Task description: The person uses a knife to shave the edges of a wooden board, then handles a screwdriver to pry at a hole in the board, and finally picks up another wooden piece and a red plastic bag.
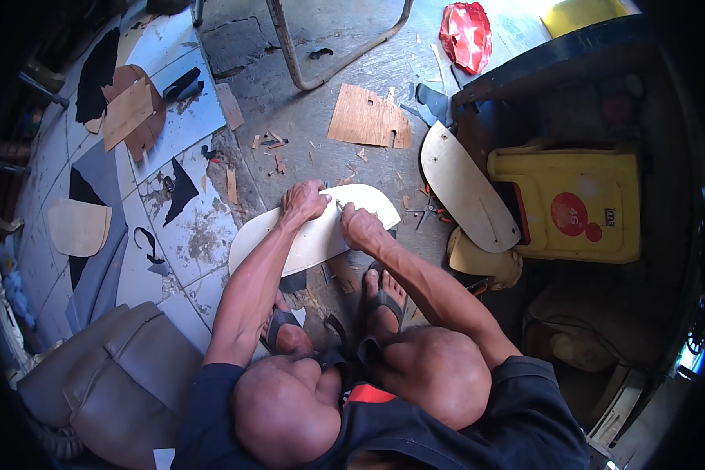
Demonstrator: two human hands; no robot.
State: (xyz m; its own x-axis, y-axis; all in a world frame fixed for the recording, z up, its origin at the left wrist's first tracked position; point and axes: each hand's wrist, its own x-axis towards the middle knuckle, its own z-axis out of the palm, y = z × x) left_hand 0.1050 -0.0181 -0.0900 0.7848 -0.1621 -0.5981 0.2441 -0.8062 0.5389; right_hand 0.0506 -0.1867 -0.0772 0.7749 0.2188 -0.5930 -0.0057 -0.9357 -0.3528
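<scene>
A pale, round-ended board (305,243) lies in front of my feet, slanting up to the right, with small holes near its far edge. My left hand (304,202) is closed over its far edge, fingers curled past the rim and thumb on top. On the board's right half, my right hand (360,227) is closed in a pinch. A small metallic bit shows at its fingertips, by a hole; I cannot make out what it is. To the right, a second board (471,192) of similar shape leans against a yellow plastic container (627,211).
Beyond the board lies a plywood piece (364,117) among wood chips. Thin tools (426,211) rest to the right. A metal frame leg (290,55) and a crumpled red wrapper (466,37) are farther off. Dark offcuts (182,192) litter the left tiles, near a brown padded seat (125,384).
</scene>
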